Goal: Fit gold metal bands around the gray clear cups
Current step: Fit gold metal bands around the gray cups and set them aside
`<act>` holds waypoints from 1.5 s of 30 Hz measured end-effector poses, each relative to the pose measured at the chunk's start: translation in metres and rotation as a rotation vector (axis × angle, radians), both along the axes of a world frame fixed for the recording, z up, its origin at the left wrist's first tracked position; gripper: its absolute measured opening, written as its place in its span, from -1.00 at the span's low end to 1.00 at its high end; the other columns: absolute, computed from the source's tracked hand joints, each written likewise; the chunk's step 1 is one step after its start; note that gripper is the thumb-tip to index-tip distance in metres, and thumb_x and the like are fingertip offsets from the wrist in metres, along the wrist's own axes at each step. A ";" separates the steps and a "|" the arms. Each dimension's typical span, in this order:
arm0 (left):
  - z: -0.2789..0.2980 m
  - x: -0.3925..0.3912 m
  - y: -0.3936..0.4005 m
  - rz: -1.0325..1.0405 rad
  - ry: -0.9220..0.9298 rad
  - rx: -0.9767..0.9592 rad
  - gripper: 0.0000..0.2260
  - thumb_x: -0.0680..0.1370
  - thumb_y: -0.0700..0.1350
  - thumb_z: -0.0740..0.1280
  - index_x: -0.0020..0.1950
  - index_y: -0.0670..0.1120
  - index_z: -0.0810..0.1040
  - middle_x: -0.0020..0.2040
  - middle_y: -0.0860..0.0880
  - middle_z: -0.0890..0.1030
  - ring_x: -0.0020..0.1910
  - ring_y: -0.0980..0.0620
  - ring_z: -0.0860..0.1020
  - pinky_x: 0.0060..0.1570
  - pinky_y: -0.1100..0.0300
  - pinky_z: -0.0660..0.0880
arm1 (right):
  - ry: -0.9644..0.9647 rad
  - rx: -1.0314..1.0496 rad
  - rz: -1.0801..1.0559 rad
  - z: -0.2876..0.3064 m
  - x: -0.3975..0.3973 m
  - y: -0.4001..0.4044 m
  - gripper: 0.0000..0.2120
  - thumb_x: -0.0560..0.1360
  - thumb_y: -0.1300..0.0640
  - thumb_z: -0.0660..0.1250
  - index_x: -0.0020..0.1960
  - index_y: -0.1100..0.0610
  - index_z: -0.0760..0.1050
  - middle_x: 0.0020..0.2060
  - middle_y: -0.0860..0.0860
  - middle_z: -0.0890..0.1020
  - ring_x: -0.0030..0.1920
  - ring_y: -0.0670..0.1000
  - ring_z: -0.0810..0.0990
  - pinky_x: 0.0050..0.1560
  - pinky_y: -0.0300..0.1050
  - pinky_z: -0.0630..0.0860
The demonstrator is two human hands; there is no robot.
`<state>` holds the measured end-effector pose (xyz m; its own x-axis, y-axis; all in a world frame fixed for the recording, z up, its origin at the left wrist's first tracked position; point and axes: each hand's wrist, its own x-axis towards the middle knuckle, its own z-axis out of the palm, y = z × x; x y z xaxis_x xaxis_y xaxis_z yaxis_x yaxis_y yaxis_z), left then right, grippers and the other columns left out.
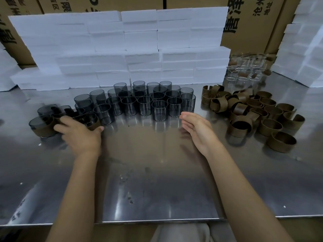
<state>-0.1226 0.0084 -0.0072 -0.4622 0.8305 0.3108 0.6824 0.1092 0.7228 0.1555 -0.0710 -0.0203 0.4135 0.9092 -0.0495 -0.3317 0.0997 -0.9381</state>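
Several bare gray clear cups (160,110) stand in a cluster at the middle of the steel table (157,180). To the left sit several cups with gold bands fitted, such as a banded cup (42,127). My left hand (79,135) rests on one banded cup (91,122) at that group's right edge, fingers closed around it. A heap of loose gold metal bands (251,110) lies on the right. My right hand (197,128) hovers open and empty between the gray cups and the bands, palm facing left.
White foam blocks (122,49) are stacked behind the cups, with more foam at the right (304,49). Colourless clear glasses (244,69) stand at the back right. Cardboard boxes (253,18) line the rear. The table's front edge (157,220) runs near my body.
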 end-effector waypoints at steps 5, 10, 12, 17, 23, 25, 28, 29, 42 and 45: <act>0.006 0.051 -0.006 -0.256 0.147 0.148 -0.42 0.48 -0.09 0.55 0.35 -0.26 0.34 0.36 -0.33 0.32 0.30 -0.36 0.37 0.34 -0.12 0.29 | 0.024 0.008 -0.004 0.000 0.000 0.000 -0.87 0.60 0.33 0.33 0.04 0.17 0.62 0.26 0.25 0.62 0.24 0.06 0.59 0.24 -0.21 0.54; 0.001 0.135 -0.003 -0.640 -0.164 0.005 -0.37 0.51 -0.10 0.53 0.42 -0.17 0.24 0.41 -0.18 0.35 0.33 -0.16 0.43 0.34 0.04 0.38 | 0.046 0.014 -0.001 -0.001 0.002 0.001 -0.86 0.60 0.33 0.32 0.03 0.16 0.62 0.21 0.23 0.63 0.27 0.09 0.58 0.16 -0.24 0.55; -0.008 0.159 -0.001 -0.624 -0.223 -0.047 -0.33 0.49 -0.06 0.55 0.42 -0.19 0.23 0.43 -0.18 0.35 0.36 -0.17 0.42 0.35 0.02 0.38 | 0.060 0.016 0.001 -0.001 0.002 0.002 -0.86 0.60 0.33 0.31 0.03 0.16 0.62 0.17 0.22 0.63 0.25 0.09 0.59 0.13 -0.25 0.55; -0.022 0.178 0.011 -0.426 -0.220 -0.032 -0.34 0.45 0.03 0.58 0.36 -0.21 0.33 0.37 -0.21 0.47 0.35 -0.22 0.42 0.30 -0.08 0.41 | 0.069 -0.004 -0.006 -0.002 0.003 0.004 -0.86 0.60 0.32 0.32 0.03 0.14 0.62 0.26 0.26 0.61 0.34 0.14 0.57 0.16 -0.22 0.57; -0.019 0.174 0.012 -0.432 -0.362 0.067 -0.51 0.44 0.07 0.56 0.18 -0.09 0.41 0.17 -0.09 0.56 0.20 -0.11 0.51 0.16 -0.06 0.51 | 0.137 -0.033 -0.052 0.000 0.008 0.007 -0.79 0.62 0.20 0.35 0.21 0.25 0.59 0.19 0.21 0.66 0.27 0.12 0.62 0.13 -0.18 0.59; -0.007 0.167 0.007 -0.493 -0.503 0.082 -0.57 0.41 0.13 0.58 0.08 -0.02 0.46 -0.02 0.01 0.60 0.00 0.06 0.59 0.02 0.14 0.53 | 0.157 -0.046 -0.072 0.004 0.009 0.006 -0.66 0.64 0.06 0.34 0.30 0.26 0.54 0.20 0.19 0.65 0.22 0.09 0.63 0.09 -0.18 0.58; 0.010 0.163 -0.004 -0.771 -0.666 0.015 -0.72 0.43 0.11 0.57 0.01 0.01 0.62 -0.21 0.11 0.68 -0.24 0.30 0.60 -0.22 0.45 0.45 | 0.147 -0.024 -0.013 0.010 0.006 0.004 -0.50 0.59 -0.23 0.28 0.30 0.15 0.53 0.09 0.07 0.70 0.08 -0.01 0.66 0.08 -0.14 0.60; 0.013 0.164 -0.009 -0.881 -0.669 -0.035 -0.76 0.46 0.09 0.55 0.01 -0.01 0.66 -0.25 0.14 0.69 -0.27 0.34 0.60 -0.26 0.48 0.44 | 0.144 0.004 0.036 0.011 0.005 0.002 -0.42 0.54 -0.32 0.26 0.32 0.12 0.54 0.04 0.03 0.71 0.05 -0.03 0.67 0.08 -0.12 0.61; 0.022 0.165 -0.028 -1.185 -0.425 -0.159 -0.59 0.61 0.22 0.28 0.20 -0.05 0.69 0.02 -0.02 0.70 0.05 0.13 0.63 0.08 0.27 0.51 | 0.135 0.063 -0.008 0.013 -0.001 0.003 -0.37 0.64 -0.34 0.03 0.31 0.12 0.56 0.15 0.19 0.70 0.17 0.20 0.69 0.22 0.14 0.61; 0.021 0.166 -0.026 -1.110 -0.261 -0.098 -0.51 0.59 0.21 0.27 0.38 -0.07 0.60 0.20 -0.07 0.49 0.32 -0.01 0.41 0.26 0.34 0.34 | 0.250 0.108 -0.060 0.012 0.003 0.002 -0.42 0.70 -0.23 -0.03 0.26 0.17 0.55 0.12 0.22 0.70 0.14 0.23 0.68 0.18 0.09 0.62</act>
<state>0.0431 -0.0171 0.0135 0.5001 0.8363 0.2248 0.2683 -0.3965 0.8780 0.1583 -0.0686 -0.0083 0.4539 0.8890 -0.0614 -0.5422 0.2208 -0.8107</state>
